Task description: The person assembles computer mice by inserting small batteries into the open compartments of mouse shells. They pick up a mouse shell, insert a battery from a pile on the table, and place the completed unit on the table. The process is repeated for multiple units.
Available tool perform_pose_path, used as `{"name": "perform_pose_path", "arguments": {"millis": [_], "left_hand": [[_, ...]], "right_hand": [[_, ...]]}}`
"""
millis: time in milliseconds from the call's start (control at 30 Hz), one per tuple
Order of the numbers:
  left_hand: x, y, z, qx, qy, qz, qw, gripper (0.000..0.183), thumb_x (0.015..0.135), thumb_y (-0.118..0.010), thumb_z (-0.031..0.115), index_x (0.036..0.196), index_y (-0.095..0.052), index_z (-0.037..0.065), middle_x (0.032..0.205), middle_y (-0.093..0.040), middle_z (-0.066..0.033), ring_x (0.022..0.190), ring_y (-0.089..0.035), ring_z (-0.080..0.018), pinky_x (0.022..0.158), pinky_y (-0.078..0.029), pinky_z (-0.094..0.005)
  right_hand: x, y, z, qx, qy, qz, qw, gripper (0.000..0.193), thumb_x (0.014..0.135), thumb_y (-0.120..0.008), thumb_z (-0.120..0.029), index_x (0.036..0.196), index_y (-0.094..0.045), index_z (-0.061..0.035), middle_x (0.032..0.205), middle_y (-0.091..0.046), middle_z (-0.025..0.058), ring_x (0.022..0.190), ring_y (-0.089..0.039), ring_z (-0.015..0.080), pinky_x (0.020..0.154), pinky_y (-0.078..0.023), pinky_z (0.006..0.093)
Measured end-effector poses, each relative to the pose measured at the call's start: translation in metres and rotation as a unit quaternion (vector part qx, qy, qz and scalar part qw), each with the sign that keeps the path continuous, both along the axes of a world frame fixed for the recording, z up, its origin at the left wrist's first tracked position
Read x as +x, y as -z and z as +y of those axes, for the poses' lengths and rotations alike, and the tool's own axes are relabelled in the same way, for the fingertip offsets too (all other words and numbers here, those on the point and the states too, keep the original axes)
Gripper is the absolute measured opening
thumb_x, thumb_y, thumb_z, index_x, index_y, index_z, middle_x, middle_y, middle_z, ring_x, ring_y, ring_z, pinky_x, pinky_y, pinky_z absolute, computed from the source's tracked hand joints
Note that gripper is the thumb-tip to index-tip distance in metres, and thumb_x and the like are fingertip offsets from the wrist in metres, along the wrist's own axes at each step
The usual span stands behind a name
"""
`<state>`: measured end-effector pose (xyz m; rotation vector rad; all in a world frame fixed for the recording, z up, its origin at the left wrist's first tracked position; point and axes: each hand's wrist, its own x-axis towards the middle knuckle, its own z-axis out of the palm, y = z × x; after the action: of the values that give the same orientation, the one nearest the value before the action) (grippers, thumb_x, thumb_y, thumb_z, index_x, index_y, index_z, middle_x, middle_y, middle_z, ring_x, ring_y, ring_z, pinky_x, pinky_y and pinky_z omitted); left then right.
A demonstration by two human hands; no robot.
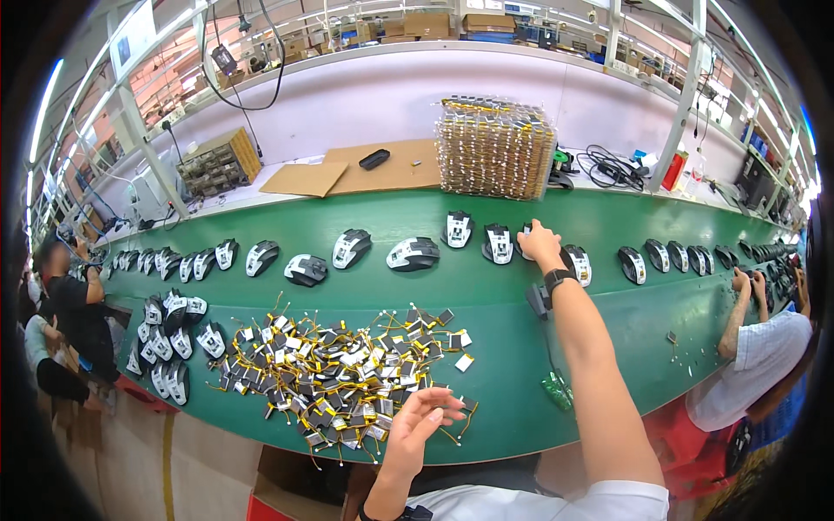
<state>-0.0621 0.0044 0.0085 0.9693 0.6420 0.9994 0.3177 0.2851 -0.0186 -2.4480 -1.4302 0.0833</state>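
Observation:
My right arm reaches across the green table, and my right hand (540, 241) has its fingers closed around a computer mouse (523, 234), which it mostly hides. On either side in the same row stand a white and black mouse (498, 243) and another mouse (577, 264) beside my wrist. Near the front edge my left hand (426, 421) is raised, fingers curved and apart, with nothing seen in it. Just beyond it spreads a heap of small battery packs (347, 365) with yellow tape and thin wires.
A tall stack of battery trays (495, 148) stands at the back. Mice (174, 339) are clustered at the left. A green mesh-like bundle (557, 391) lies right of the heap, and a dark mouse (539, 300) sits under my forearm. People work at both ends.

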Motion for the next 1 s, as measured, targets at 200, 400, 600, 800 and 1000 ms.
{"name": "perform_pose_path", "arguments": {"millis": [200, 400, 600, 800, 1000], "left_hand": [[-0.014, 0.001, 0.003, -0.034, -0.061, -0.043, 0.997, 0.046, 0.091, -0.053, 0.017, 0.132, -0.042, 0.0, 0.115, -0.061, -0.0211, 0.102, -0.064, -0.0297, 0.09, -0.05, -0.0374], [0.022, 0.014, 0.013, -0.051, -0.039, -0.194, 0.979, 0.077, 0.095, -0.058, 0.039, 0.151, -0.018, 0.005, 0.141, -0.043, -0.0193, 0.124, -0.052, -0.0274, 0.103, -0.043, -0.0435], [0.002, 0.032, 0.007, -0.145, -0.009, -0.306, 0.941, 0.064, 0.095, -0.039, 0.056, 0.138, -0.04, 0.009, 0.117, -0.059, -0.0225, 0.1, -0.065, -0.042, 0.078, -0.057, -0.0563], [-0.004, 0.03, 0.006, -0.151, -0.038, -0.245, 0.957, 0.062, 0.094, -0.04, 0.055, 0.135, -0.042, 0.009, 0.114, -0.061, -0.0215, 0.098, -0.064, -0.0436, 0.077, -0.057, -0.0549], [-0.008, 0.027, -0.001, -0.142, -0.051, -0.244, 0.958, 0.06, 0.094, -0.041, 0.052, 0.134, -0.044, 0.008, 0.113, -0.062, -0.0219, 0.096, -0.065, -0.0434, 0.076, -0.057, -0.0536]], "right_hand": [[-0.017, -0.049, -0.053, 0.19, -0.16, 0.319, 0.915, 0.055, 0.079, -0.071, -0.027, 0.128, -0.057, -0.0058, 0.113, -0.067, 0.0178, 0.097, -0.066, 0.0244, 0.082, -0.054, 0.0357], [-0.192, -0.091, -0.269, 0.113, -0.516, 0.167, 0.833, 0.056, 0.074, -0.078, -0.024, 0.123, -0.055, -0.0083, 0.12, -0.063, 0.0157, 0.107, -0.062, 0.0339, 0.09, -0.051, 0.0424], [-0.133, -0.062, -0.227, 0.158, -0.398, 0.196, 0.882, 0.014, 0.081, -0.072, -0.016, 0.091, -0.068, -0.0065, 0.098, -0.069, 0.0115, 0.09, -0.067, 0.0295, 0.078, -0.054, 0.0388], [-0.165, -0.015, -0.201, -0.041, -0.296, 0.072, 0.952, 0.034, 0.079, -0.075, -0.038, 0.083, -0.065, -0.0057, 0.077, -0.067, 0.0051, 0.07, -0.066, 0.024, 0.061, -0.051, 0.0369], [-0.152, -0.002, -0.203, -0.03, -0.306, 0.133, 0.942, 0.018, 0.072, -0.068, -0.018, 0.082, -0.063, -0.0045, 0.08, -0.065, 0.0095, 0.076, -0.064, 0.0278, 0.066, -0.051, 0.0397]]}}
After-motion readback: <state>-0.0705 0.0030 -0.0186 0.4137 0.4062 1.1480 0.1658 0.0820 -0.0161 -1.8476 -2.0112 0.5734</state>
